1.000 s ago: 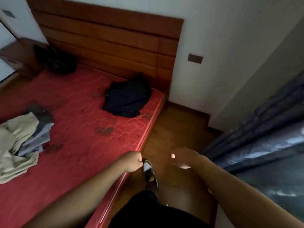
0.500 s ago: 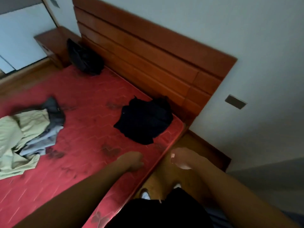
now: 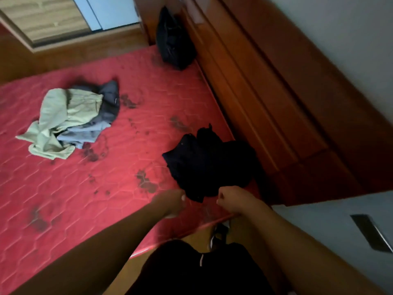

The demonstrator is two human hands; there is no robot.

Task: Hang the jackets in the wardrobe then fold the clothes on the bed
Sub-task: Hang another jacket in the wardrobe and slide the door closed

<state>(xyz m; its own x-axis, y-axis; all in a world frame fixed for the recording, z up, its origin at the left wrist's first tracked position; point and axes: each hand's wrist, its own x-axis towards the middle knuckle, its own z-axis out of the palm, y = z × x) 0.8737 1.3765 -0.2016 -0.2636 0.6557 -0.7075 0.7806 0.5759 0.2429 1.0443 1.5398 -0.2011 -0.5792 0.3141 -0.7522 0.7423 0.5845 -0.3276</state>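
View: head camera, the only one given.
Counts: one bed (image 3: pixel 63 199) with a red quilted mattress is seen; on it lie one dark garment (image 3: pixel 210 165), one clothes pile (image 3: pixel 70 122) and one black bundle (image 3: pixel 174 43). In the pile, pale green, grey-blue and dark grey cloth can be told apart.
Dark garment: crumpled at the near headboard corner of the bed.
Clothes pile: placed mid-bed, toward the left edge, well apart from the dark garment.
Black bundle: set at the far headboard corner.
Left grip (image 3: pixel 172 201): held just beside the garment's near corner; it is blurred, so how far open it is cannot be told.
Right grip (image 3: pixel 231 201): curled into a fist at the garment's near edge; no cloth is seen inside it.
Surroundings: a wooden headboard (image 3: pixel 276 103) runs along the right; a sliding door (image 3: pixel 63 15) is seen beyond the far edge; a shoe (image 3: pixel 219 233) is seen on the floor.
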